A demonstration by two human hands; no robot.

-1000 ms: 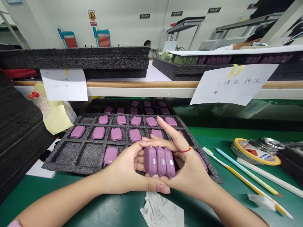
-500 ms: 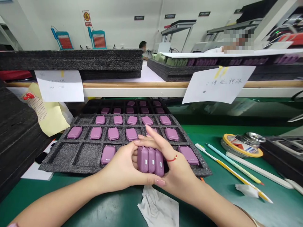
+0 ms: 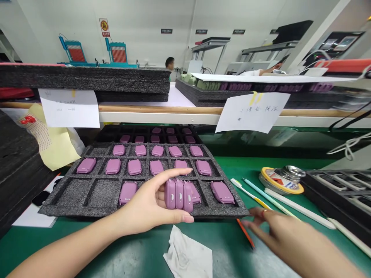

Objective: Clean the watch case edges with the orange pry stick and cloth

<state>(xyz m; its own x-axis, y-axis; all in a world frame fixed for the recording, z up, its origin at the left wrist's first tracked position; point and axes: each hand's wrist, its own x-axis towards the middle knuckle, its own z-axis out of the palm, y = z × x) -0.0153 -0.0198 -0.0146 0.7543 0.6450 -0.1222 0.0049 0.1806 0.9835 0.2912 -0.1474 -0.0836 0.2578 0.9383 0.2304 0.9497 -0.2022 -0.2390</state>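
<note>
My left hand [image 3: 153,197] is closed around a row of three purple smartwatch cases [image 3: 179,195], standing on edge between thumb and fingers. It hovers over the front of a black foam tray [image 3: 72,208], whose square cells hold more purple watch cases [image 3: 222,192]. Directly behind the held row, another case [image 3: 196,194] shows in part. My right hand [image 3: 285,235] is empty, blurred, with thumb and fingers apart. Its fingertips are near a thin orange-red stick [image 3: 245,233] lying on the green table by the tray's right corner.
A crumpled white cloth [image 3: 189,255] lies in front of the tray. To the right are a toothbrush [image 3: 249,193], a light-blue pen [image 3: 268,197], a yellow tape roll [image 3: 282,183] and another black tray [image 3: 342,193]. A shelf edge [image 3: 156,116] with taped papers crosses above.
My right hand has come off the watch cases and moved right and down toward the orange-red stick. My left hand keeps hold of the cases alone. The view has shifted slightly.
</note>
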